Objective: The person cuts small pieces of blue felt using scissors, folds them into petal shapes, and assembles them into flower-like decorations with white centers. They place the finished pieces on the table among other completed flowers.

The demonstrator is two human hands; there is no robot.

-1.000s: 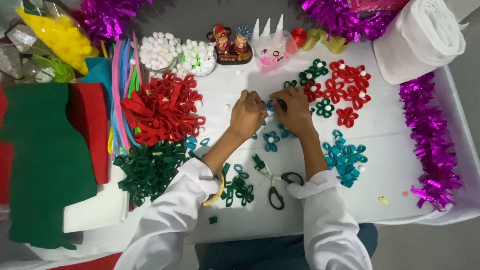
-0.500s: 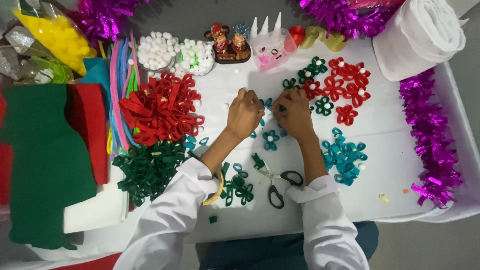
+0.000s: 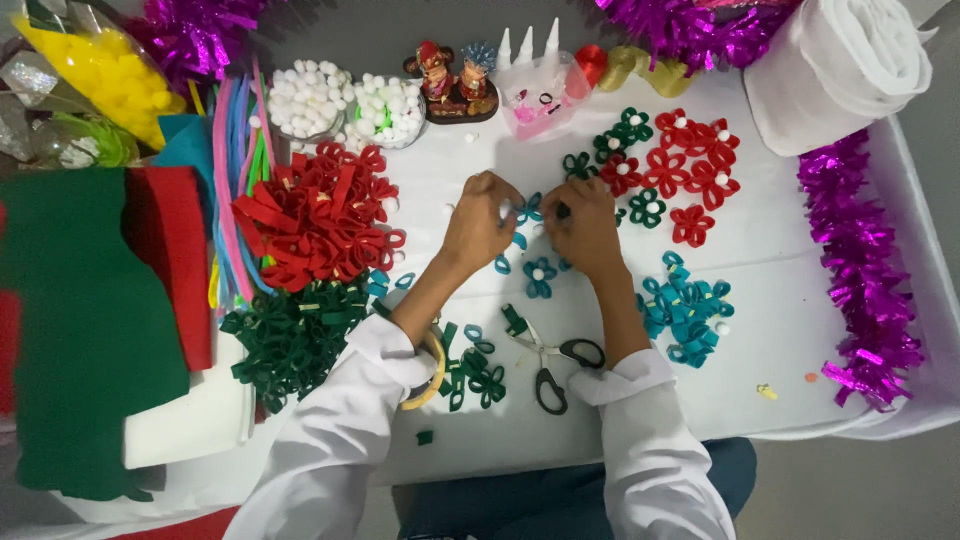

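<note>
My left hand (image 3: 482,222) and my right hand (image 3: 582,224) meet over the middle of the white table (image 3: 800,260), both pinched on a small teal felt flower (image 3: 527,210) held between them. A finished teal flower with a white centre (image 3: 540,275) lies just below the hands. Black-handled scissors (image 3: 548,362) rest between my forearms, near the front edge. What the fingertips grip beyond the teal piece is hidden.
A red loop pile (image 3: 320,215) and a green loop pile (image 3: 295,340) lie at left, beside felt sheets (image 3: 90,320). Finished red and green flowers (image 3: 670,165) sit behind, teal loops (image 3: 690,310) at right. Bowls of white pom-poms (image 3: 345,100), figurines (image 3: 455,80), tinsel (image 3: 860,260) and a white roll (image 3: 840,70) ring the table.
Both hands have stayed together over the teal flower with only slight finger movement.
</note>
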